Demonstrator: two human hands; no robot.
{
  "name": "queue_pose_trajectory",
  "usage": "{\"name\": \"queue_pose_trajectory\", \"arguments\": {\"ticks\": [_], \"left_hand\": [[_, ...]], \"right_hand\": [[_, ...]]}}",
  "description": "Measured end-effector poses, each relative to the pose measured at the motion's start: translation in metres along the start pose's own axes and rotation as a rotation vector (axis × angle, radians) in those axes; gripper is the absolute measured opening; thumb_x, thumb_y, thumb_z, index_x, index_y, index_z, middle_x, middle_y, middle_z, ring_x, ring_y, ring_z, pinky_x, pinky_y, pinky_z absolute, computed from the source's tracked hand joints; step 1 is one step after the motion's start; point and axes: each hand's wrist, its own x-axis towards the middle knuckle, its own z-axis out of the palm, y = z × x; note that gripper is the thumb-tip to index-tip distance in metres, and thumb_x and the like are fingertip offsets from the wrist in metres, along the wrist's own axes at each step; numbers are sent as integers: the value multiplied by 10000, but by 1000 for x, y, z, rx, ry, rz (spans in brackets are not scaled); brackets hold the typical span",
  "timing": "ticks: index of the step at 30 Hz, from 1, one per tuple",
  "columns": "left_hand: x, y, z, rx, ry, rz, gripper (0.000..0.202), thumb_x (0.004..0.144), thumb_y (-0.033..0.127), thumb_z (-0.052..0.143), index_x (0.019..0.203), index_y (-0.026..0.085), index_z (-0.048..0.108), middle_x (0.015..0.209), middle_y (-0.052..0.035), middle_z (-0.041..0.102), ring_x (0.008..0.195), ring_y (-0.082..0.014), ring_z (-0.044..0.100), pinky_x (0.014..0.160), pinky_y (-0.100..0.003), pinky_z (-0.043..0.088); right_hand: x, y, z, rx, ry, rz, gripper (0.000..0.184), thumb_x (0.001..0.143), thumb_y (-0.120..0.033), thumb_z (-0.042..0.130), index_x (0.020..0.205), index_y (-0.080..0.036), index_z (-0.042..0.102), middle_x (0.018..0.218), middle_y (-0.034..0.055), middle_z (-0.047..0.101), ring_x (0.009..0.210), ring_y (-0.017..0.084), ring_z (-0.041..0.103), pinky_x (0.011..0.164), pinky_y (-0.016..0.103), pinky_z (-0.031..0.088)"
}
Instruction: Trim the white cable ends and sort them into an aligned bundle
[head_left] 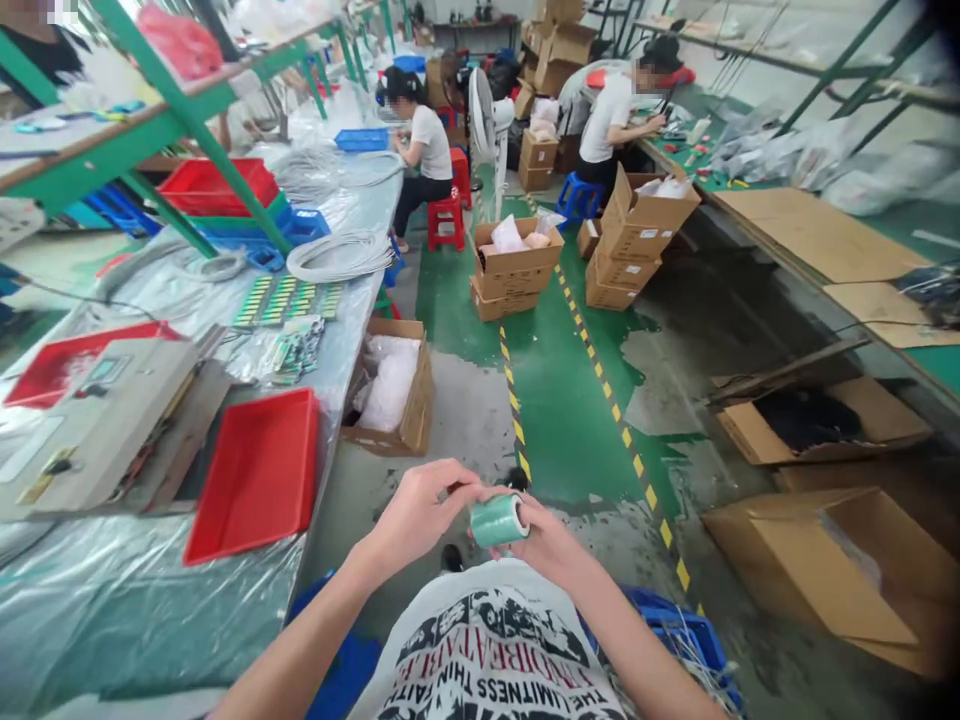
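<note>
A roll of green tape or film (495,522) with a pale core is held in front of my body, above the floor. My right hand (546,543) grips it from the right, with fingers at the core's open end and behind the roll. At the roll's upper left edge, my left hand (431,505) has its thumb and fingertips pinched together. Whether a loose end of the roll is between them is too small to tell. Left of my hands, an empty red tray (255,470) rests on the plastic-covered workbench (187,610).
A grey machine (97,420), green circuit boards (277,300) and coiled cable (341,257) occupy the left bench. Cartons (517,265) stand along the aisle by a fan (487,120). Two people sit working farther off. Open cardboard boxes (840,560) lie at right.
</note>
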Motion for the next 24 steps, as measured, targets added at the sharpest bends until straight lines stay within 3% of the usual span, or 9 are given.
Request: {"name": "queue_pose_trajectory", "arguments": {"ticks": [4,8,11,15,19,24], "left_hand": [[81,3,-11,122,-96,44,188,931,230,526,836,189,683,842,8,682,757,-117,598,700,-210,415],[152,13,-20,258,-76,12,215,938,211,501,832,170,684,822,-11,670,749,-128,593,694,-226,401],[193,21,-28,251,-32,-65,225,933,202,495,823,172,689,803,-7,666,721,-120,585,673,-223,395],[233,20,-45,159,107,-225,205,911,235,527,815,177,699,802,6,680,707,-113,573,646,-213,391],[267,-2,-68,29,255,-385,243,890,311,537,811,157,708,755,-9,688,659,-122,548,581,-218,377],[319,-51,-110,-64,449,-471,303,882,386,528,792,148,693,708,-19,666,624,-130,531,551,-222,371]], "right_hand": [[53,-51,-40,29,-48,-7,401,804,-236,600,1202,-197,616,1138,105,653,963,234,609,742,379,536],[102,-114,-60,-56,-29,-52,496,847,-329,624,1324,-284,496,1335,81,512,1156,250,508,844,420,528],[139,-155,-69,-281,6,-137,546,785,-345,718,1279,-305,489,1260,62,516,1017,212,546,731,330,545],[193,-201,-80,-589,-124,-79,334,811,-355,695,1092,-235,559,844,-6,546,666,122,492,554,235,462],[255,-244,-86,-720,-359,118,296,833,-353,663,1076,-211,571,803,-16,557,657,118,497,575,233,432],[339,-292,-91,-830,-524,204,302,799,-276,688,1078,-213,591,880,-4,596,762,139,536,703,256,442]]}}
